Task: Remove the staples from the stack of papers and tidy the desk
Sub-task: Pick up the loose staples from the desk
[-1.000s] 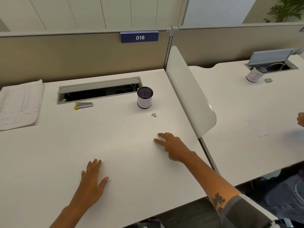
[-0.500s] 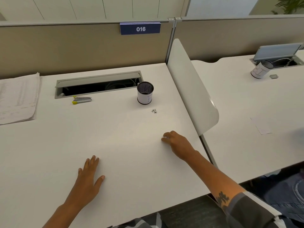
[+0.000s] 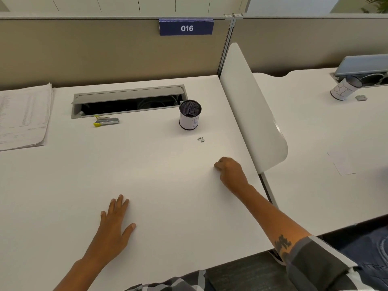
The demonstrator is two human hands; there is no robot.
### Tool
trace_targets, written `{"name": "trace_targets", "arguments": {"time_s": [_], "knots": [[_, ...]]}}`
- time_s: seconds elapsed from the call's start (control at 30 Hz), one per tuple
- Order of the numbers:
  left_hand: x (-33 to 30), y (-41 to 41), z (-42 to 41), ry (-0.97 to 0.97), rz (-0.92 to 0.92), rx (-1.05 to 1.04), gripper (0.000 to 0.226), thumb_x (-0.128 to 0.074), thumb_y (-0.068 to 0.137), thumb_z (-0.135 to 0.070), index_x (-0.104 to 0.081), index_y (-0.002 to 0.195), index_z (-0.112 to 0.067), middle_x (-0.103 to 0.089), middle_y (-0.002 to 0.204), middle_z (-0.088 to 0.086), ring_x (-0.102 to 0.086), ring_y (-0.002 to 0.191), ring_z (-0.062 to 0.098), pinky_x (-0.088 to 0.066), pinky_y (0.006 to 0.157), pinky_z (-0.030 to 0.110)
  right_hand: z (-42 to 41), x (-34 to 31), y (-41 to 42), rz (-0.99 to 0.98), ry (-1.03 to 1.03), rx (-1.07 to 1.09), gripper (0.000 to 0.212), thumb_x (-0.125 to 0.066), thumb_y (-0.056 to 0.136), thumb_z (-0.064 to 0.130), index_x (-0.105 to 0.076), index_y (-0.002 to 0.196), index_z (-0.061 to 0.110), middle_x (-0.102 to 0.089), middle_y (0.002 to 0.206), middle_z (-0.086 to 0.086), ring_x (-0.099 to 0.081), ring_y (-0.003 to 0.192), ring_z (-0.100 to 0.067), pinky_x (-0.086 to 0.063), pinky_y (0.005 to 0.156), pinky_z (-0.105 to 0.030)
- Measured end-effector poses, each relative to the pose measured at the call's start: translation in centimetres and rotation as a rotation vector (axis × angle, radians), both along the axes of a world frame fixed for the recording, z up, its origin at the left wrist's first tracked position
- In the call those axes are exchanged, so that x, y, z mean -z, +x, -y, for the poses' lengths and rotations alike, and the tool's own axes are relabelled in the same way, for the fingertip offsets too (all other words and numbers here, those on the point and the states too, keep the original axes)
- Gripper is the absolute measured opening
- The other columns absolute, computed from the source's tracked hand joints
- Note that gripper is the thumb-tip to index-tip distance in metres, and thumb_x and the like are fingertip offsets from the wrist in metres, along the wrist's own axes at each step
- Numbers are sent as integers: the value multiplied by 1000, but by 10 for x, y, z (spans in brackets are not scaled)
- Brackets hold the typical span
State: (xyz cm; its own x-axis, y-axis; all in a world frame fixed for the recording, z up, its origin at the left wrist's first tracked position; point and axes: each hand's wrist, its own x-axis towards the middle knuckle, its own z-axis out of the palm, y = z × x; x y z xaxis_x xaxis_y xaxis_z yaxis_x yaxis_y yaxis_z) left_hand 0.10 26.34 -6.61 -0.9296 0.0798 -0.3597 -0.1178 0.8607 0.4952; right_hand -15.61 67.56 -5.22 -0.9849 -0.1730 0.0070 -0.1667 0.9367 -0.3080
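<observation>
Centrally, a mesh cup [image 3: 190, 114] stands upright on the white table [image 3: 147, 175]; contents can't be told (dark inside). Loose staples [image 3: 201, 139] lie just in front of it. Staple remover [image 3: 106, 121] sits by the open cable tray [image 3: 128, 100], paper stack [image 3: 22, 116] at far left. Left hand [image 3: 114, 222] flat, fingers straight; right hand [image 3: 230, 171] curled into a fist, whether it holds anything can't be told.
</observation>
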Motion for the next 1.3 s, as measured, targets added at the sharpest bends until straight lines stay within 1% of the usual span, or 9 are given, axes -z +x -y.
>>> {"name": "trace_targets", "arguments": {"time_s": [0.1, 0.23, 0.4, 0.57, 0.73, 0.9, 0.97, 1.13, 1.3], "knots": [[1, 0, 1, -16, 10, 17, 84, -59, 99, -33, -5, 162, -22, 13, 169, -8, 19, 155, 12, 6, 125, 42, 0, -14, -25, 143, -406, 357, 12, -74, 85, -2, -84, 85, 4, -80, 83, -8, -70, 75, -17, -52, 72, -22], [-2, 0, -2, -3, 49, 4, 91, -63, 97, -33, 0, 161, -24, 17, 168, -10, 24, 153, 11, 9, 124, 42, 1, -36, -56, 510, -1013, 657, 5, -79, 83, -11, -78, 82, -6, -76, 77, -14, -69, 71, -23, -65, 74, -26], [-4, -1, -8, -1, 66, -42, 95, -65, 96, -28, 4, 161, -24, 20, 166, -12, 26, 152, 9, 9, 126, 45, 20, -62, -112, 575, -1177, 581, 12, -71, 89, -11, -73, 81, -4, -74, 70, -7, -68, 73, -20, -60, 62, -16], [-3, 0, -8, 24, 73, -67, 97, -68, 95, -27, 3, 160, -28, 20, 166, -16, 29, 150, 2, 10, 125, 41, 51, -93, -181, 386, -1070, 464, 12, -81, 82, -8, -77, 77, 1, -73, 74, -11, -70, 65, -20, -64, 69, -24], [-3, -2, -7, 46, 66, -77, 97, -69, 94, -25, 2, 159, -34, 19, 166, -19, 28, 150, -2, 10, 125, 39, 80, -100, -228, 209, -663, 300, 7, -83, 82, -1, -83, 87, 4, -74, 70, -10, -68, 57, -15, -62, 68, -29], [-3, -2, -8, 27, 73, -71, 99, -69, 94, -25, 6, 158, -36, 22, 166, -20, 29, 150, 1, 11, 125, 40, 105, -97, -247, 199, -150, 147, 19, -79, 86, 10, -85, 104, 11, -80, 97, -10, -73, 90, -27, -62, 80, -34], [-3, -3, -8, 20, 76, -73, 100, -68, 94, -25, 8, 158, -37, 25, 165, -20, 31, 149, 1, 12, 124, 40, 110, -97, -248, 208, -48, 130, 18, -79, 86, 16, -84, 103, 12, -79, 96, -10, -73, 90, -28, -58, 72, -31], [-1, -3, -8, 2, 103, -72, 100, -67, 95, -27, 11, 157, -37, 29, 163, -21, 35, 147, -1, 15, 122, 39, 112, -99, -248, 173, 37, 102, 17, -75, 84, 16, -83, 98, 10, -78, 93, -9, -66, 78, -25, -47, 59, -25], [-2, -5, -9, -4, 113, -68, 100, -67, 95, -27, 11, 157, -36, 28, 163, -19, 37, 145, -2, 16, 121, 37, 104, -110, -238, 50, -55, 83, 27, -68, 84, -6, -85, 100, 10, -81, 102, -11, -73, 97, -29, -56, 79, -28]]}}
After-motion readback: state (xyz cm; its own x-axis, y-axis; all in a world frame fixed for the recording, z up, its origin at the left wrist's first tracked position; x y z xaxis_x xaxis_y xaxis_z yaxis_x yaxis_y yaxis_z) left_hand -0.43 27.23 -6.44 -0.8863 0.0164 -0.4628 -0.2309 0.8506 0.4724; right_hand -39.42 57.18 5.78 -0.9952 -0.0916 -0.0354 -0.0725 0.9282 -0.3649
